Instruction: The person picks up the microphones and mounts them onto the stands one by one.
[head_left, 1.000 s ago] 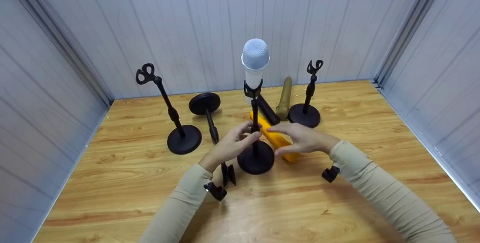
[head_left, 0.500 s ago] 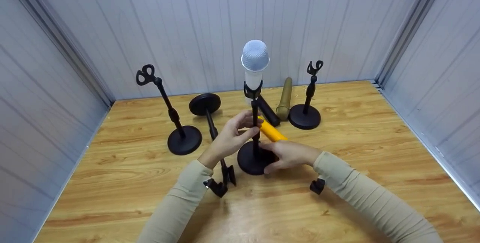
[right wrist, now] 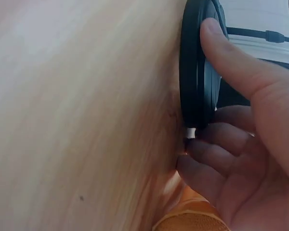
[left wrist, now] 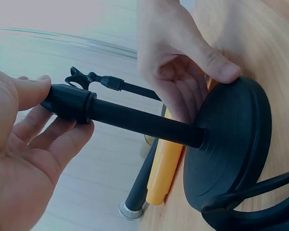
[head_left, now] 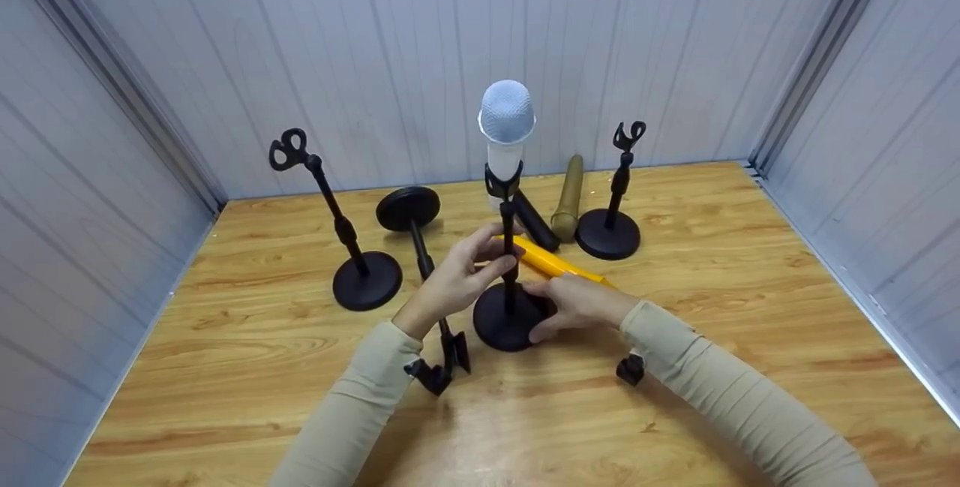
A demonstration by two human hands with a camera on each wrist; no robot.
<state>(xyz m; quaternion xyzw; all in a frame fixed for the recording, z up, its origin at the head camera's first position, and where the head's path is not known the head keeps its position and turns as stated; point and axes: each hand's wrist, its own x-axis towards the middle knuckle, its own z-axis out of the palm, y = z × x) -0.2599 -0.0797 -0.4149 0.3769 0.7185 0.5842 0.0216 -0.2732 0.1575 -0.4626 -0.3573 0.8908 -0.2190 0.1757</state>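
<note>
A white microphone (head_left: 507, 115) sits upright in the clip of a black microphone stand (head_left: 504, 323) at mid-table. My left hand (head_left: 459, 277) holds that stand's pole at its collar (left wrist: 70, 103), thumb on one side and fingers on the other. Low on the right, my right hand (head_left: 577, 301) grips the rim of the round base (right wrist: 195, 72), its thumb laid on the edge and its fingers bent against the side. Just behind the right hand lies a yellow microphone (head_left: 553, 258), partly covered by that hand.
Empty-clipped stands rise at left (head_left: 367, 281) and right (head_left: 609, 233). Another stand (head_left: 409, 208) lies on its side beside my left forearm. A black microphone (head_left: 536, 223) and an olive-gold microphone (head_left: 568, 202) lie near the back wall (head_left: 420, 59).
My right hand has moved left and down onto the base's rim. The yellow microphone has swung to a flatter angle behind it. The left hand stays on the pole.
</note>
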